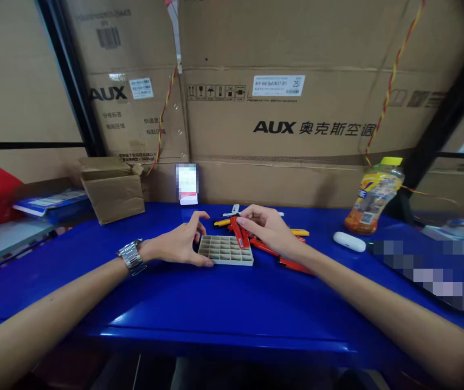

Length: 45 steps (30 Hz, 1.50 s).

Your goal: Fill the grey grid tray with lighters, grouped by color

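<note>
A small off-white compartment tray (pixel 226 261) lies on the blue table, divided into a grid of cells. My left hand (pixel 181 241), a metal watch on its wrist, curves round the tray's left end. Its thumb is at the front corner and its fingers are at the back. Above the tray's right part, my right hand (pixel 270 227) pinches a red box cutter (pixel 240 234) by its upper end, the lower end slanting down over the cells. More red box cutters (pixel 265 247) lie under and beside the right hand, partly hidden by it, with yellow ones (pixel 299 232) and a white one (pixel 231 212) behind.
A phone (pixel 187 184) with a lit screen leans against the large cardboard cartons (pixel 224 141) at the back. An opened cardboard box (pixel 114 189) stands at left. On the right are a drink bottle (pixel 374 200) with a yellow cap and a small white case (pixel 349 241).
</note>
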Available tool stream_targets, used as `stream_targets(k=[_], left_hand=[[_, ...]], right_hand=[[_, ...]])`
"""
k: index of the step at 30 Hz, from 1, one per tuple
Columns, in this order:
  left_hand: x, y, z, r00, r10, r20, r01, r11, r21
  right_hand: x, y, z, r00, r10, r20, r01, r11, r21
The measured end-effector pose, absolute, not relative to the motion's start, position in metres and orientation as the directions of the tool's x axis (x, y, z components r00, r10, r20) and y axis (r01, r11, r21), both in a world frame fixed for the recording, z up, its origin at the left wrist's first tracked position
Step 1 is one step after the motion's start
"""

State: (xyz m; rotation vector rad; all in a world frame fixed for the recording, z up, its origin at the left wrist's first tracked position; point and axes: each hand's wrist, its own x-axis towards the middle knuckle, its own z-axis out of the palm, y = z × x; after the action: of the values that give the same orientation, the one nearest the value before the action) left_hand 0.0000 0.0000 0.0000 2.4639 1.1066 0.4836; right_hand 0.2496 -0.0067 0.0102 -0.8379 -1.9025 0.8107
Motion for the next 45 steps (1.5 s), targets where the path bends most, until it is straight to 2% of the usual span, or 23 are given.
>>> stream_targets(k=[4,11,19,24,28,36,41,45], left_hand=[[0.004,0.001,-0.007,0.629,0.751,0.199,0.576,-0.623,0.529],[0.004,0.002,-0.012,0.61,0.754,0.244,0.537,-0.62,0.572],[0.006,0.002,-0.012,0.623,0.737,0.262,0.498,-0.632,0.594],[0.006,0.002,-0.012,0.638,0.726,0.255,0.505,-0.645,0.573],[0.007,-0.001,-0.008,0.639,0.733,0.233,0.541,-0.643,0.543],[0.003,0.006,-0.01,0.628,0.735,0.254,0.594,-0.664,0.454],[0.004,0.005,-0.01,0.622,0.753,0.216,0.6,-0.635,0.486],[0.004,0.005,-0.01,0.624,0.754,0.204,0.6,-0.629,0.494]], right_hand=[[0.226,0.003,0.005,-0.449,0.782,0.432,0.224,0.567,-0.793],[0.203,0.019,-0.003,-0.462,0.742,0.485,0.339,0.654,-0.677],[0.207,0.023,0.001,-0.543,0.661,0.518,0.545,0.746,-0.382],[0.209,0.02,0.004,-0.558,0.661,0.502,0.547,0.747,-0.377],[0.23,0.011,0.017,-0.503,0.693,0.517,0.624,0.705,-0.337],[0.279,-0.003,0.023,-0.534,0.763,0.365,0.764,0.62,-0.179],[0.286,-0.006,0.023,-0.574,0.787,0.226,0.787,0.607,-0.111],[0.28,-0.009,0.022,-0.593,0.79,0.158,0.799,0.601,-0.009]])
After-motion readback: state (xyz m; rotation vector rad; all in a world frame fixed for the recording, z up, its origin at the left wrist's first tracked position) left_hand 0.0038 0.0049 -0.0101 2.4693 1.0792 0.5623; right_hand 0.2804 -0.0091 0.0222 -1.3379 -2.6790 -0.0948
